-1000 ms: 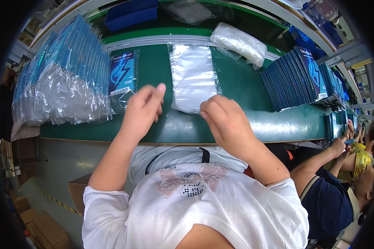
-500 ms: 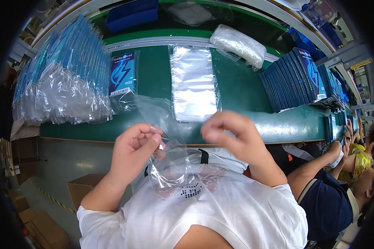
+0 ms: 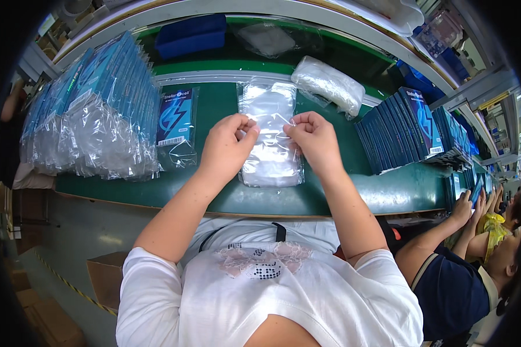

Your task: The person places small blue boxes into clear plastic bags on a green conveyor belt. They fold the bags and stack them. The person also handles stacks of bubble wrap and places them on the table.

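Observation:
My left hand and my right hand face each other, fingertips pinched at the two sides of a clear plastic bag. The bag overlaps a flat pile of shiny clear bags on the green table, so its outline is hard to separate. Left of my hands lies a flat blue box in a clear bag. Farther left stands a long row of bagged blue boxes, their loose plastic ends toward me.
Unbagged dark-blue boxes stand in a row at the right. A thick bundle of clear plastic lies at the back, near a blue bin. Another person's hands hold a blue box at far right. A cardboard box sits below left.
Both hands have moved forward from the table's near edge to over the pile. The bag that hung from my left hand is now between both hands; my right hand has closed on its side.

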